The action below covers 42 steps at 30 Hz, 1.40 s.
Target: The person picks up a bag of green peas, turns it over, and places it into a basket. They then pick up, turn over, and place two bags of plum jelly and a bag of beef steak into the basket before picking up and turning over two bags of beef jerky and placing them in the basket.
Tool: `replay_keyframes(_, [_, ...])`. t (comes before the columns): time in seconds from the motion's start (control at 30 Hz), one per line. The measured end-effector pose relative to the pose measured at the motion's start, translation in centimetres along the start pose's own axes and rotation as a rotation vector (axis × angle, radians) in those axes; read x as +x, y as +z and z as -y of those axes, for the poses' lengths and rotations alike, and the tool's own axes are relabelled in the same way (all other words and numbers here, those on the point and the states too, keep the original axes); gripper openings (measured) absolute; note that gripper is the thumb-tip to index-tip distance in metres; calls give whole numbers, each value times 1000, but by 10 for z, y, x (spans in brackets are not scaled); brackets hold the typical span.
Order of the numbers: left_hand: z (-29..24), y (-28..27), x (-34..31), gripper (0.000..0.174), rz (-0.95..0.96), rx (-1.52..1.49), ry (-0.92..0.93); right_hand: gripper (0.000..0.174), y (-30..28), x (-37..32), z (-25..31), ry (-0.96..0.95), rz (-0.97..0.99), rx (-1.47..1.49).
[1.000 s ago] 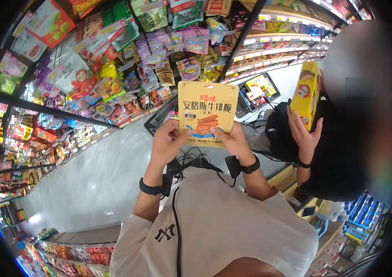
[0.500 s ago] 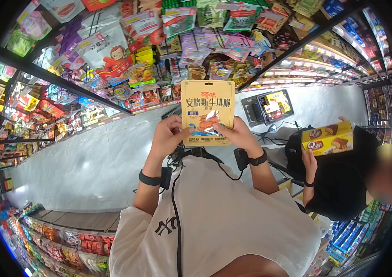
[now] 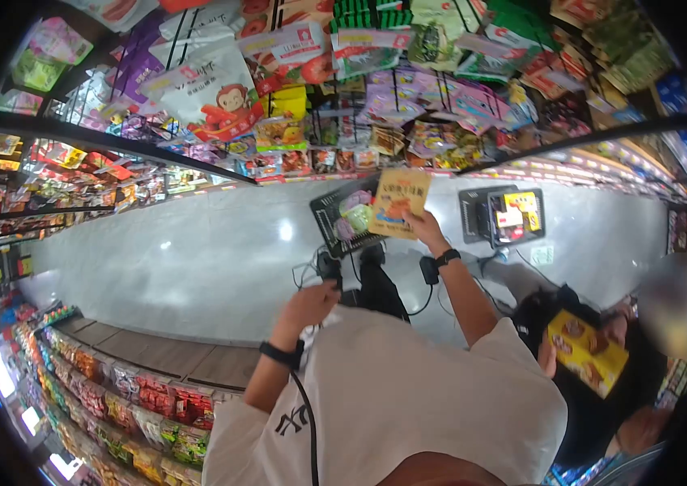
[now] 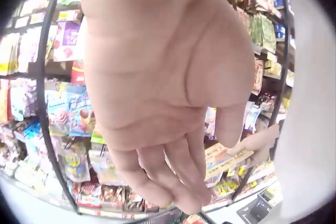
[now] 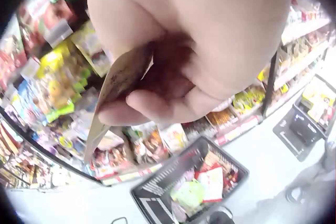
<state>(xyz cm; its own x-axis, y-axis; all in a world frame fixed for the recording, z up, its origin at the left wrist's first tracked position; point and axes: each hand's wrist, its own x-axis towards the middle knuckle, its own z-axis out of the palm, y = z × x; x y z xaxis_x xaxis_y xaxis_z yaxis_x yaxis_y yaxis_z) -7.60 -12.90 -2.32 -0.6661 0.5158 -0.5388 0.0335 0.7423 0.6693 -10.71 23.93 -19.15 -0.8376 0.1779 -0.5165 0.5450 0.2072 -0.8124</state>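
In the head view the right hand [image 3: 428, 229] pinches the tan snack packet [image 3: 401, 202] by its right edge, held above a black basket [image 3: 329, 219] on the floor. Seen from the right wrist, thumb and fingers of the right hand [image 5: 178, 77] grip the packet [image 5: 113, 90], turned nearly edge-on, with the basket [image 5: 157, 179] below holding several packets. The left hand [image 3: 311, 304] is near the shirt front and holds nothing. Its palm and loosely bent fingers fill much of the left wrist view, the left hand [image 4: 163, 77] apart from the packet [image 4: 227, 160].
Hanging snack bags [image 3: 214, 97] line the shelf ahead. Another black basket [image 3: 477, 215] stands on the floor to the right. At the right a person in black [image 3: 570, 421] holds a yellow box [image 3: 588, 352]. A low shelf of snacks [image 3: 165, 405] runs along the lower left.
The left hand has let go of the packet and moved down toward the body. The right hand has carried the packet forward and rightward, over the basket. The neighbouring person's yellow box is lower in view.
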Motion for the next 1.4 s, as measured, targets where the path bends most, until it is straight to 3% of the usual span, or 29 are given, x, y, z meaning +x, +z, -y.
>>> replay_keyframes(0.07, [-8,10,-2,37,-1,-110,-223,43,0,60,-101,51,17,-120])
replay_keyframes(0.1, [-3,22,-2,37,-6,-147,-250,46,9,82,-134,86,20,-172])
replay_keyframes(0.17, [8,44,-1,36,7,-166,-309,51,15,93,-154,277,67,-227])
replay_keyframes(0.2, [22,65,-9,35,17,-126,-240,50,17,106,-185,371,134,-213])
replay_keyframes(0.27, [58,102,-14,35,-2,-48,-78,48,34,117,-214,351,49,-296])
replay_keyframes(0.37, [3,91,5,36,113,-277,-388,48,68,142,-284,303,15,-320])
replay_keyframes(0.4, [0,94,10,36,131,-303,-413,48,78,152,-300,320,4,-331])
replay_keyframes(0.53, [8,111,13,37,184,-370,-571,48,108,170,-350,328,-94,-351])
replay_keyframes(0.6, [16,107,10,37,159,-339,-629,52,116,186,-366,335,37,-288])
replay_keyframes(0.7, [35,115,3,37,54,-393,-667,56,140,205,-408,504,-80,-410])
replay_keyframes(0.77, [24,110,0,39,44,-393,-694,56,144,193,-408,652,-168,-347])
replay_keyframes(0.83, [16,114,-7,38,32,-431,-695,57,131,180,-361,749,-202,-334])
replay_keyframes(0.93, [-7,105,-6,38,38,-451,-619,55,106,149,-298,676,-127,-285])
replay_keyframes(1.03, [-29,94,-14,39,31,-438,-491,51,81,119,-271,452,-53,-418])
replay_keyframes(1.07, [-32,88,-20,40,10,-435,-454,48,77,115,-275,350,-60,-495])
replay_keyframes(1.13, [-32,84,-38,41,-62,-443,-399,53,64,127,-324,198,295,-770])
replay_keyframes(1.17, [-26,83,-48,41,-113,-455,-377,52,51,122,-316,156,310,-892])
replay_keyframes(1.2, [-23,79,-53,41,-164,-471,-354,52,32,113,-301,296,290,-735])
replay_keyframes(1.23, [-29,70,-59,41,-184,-471,-373,54,26,121,-322,200,329,-923])
replay_keyframes(1.27, [-29,66,-65,41,-227,-457,-340,48,16,127,-325,189,353,-928])
replay_keyframes(1.33, [-20,63,-81,42,-296,-426,-288,35,-9,138,-348,242,479,-572])
replay_keyframes(1.37, [-8,67,-89,42,-300,-449,-317,29,-23,141,-351,474,588,211])
replay_keyframes(1.4, [2,72,-98,41,-338,-477,-303,24,-36,143,-346,747,772,707])
